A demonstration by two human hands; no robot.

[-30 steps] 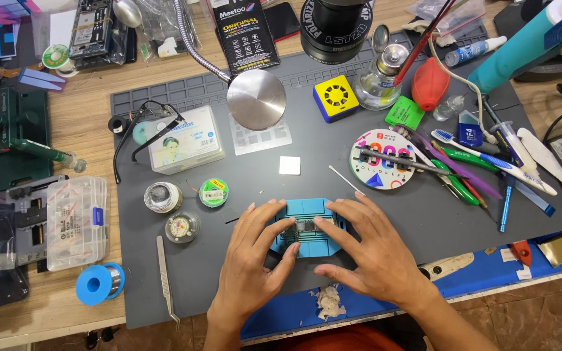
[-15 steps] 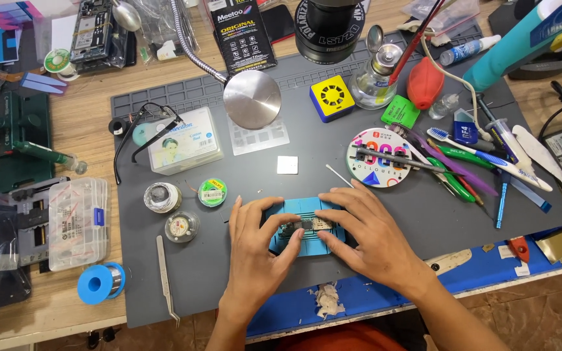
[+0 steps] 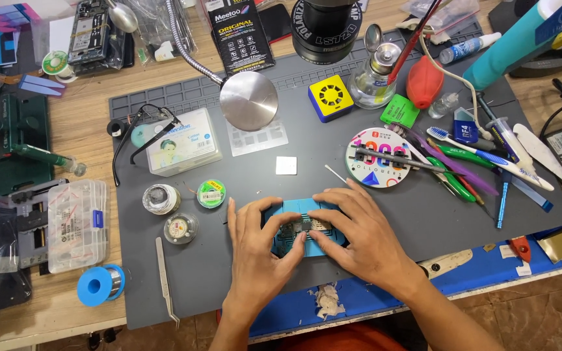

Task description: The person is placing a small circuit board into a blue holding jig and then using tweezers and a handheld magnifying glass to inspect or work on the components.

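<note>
Pressing down on a blue rectangular plastic holder near the front middle of the grey rubber work mat, both hands flank a small circuit board seated in it. Left hand: fingers spread, thumb tip at the board's edge. Right hand: fingers spread flat over the holder's right half. Steel tweezers lie well apart, left; round colourful disc behind
</note>
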